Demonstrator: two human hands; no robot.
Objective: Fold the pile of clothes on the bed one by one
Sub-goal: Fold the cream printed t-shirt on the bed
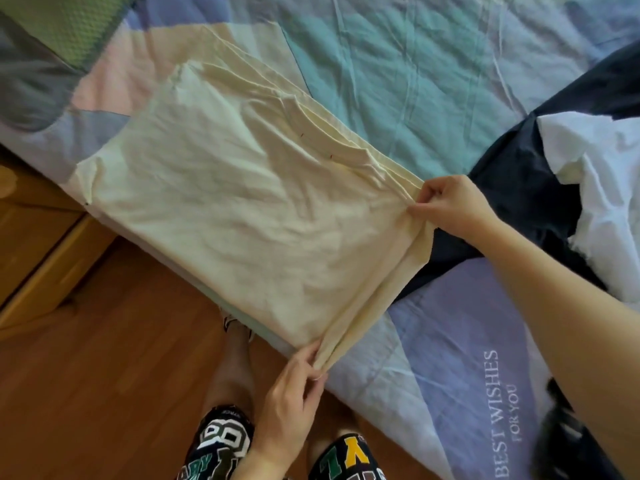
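While you stand at the edge of the bed (450, 341), the cream garment (225, 209) lies spread flat across the quilt toward ten o'clock from your knees, its near side hanging just over the mattress edge. Your right hand (446, 202), out at two o'clock, pinches the far corner of the garment's right-hand edge between thumb and fingertips. Your left hand (294, 382), close in at six o'clock, pinches the near corner of that same edge; thumb and forefinger are closed on the cloth, the remaining fingers lightly curled behind. A narrow strip along that edge already looks doubled over, so I judge a first side fold is being set or straightened. The collar shows as a curved ridge near the top edge. Progress reads as early: this piece is not yet a compact fold, and no finished stack is visible anywhere in view. Still to do, at three o'clock, a dark navy garment (519, 202) lies crumpled beside the cream one, with a white garment (595, 188) heaped on it. A wooden floor (104, 375) shows below the bed.
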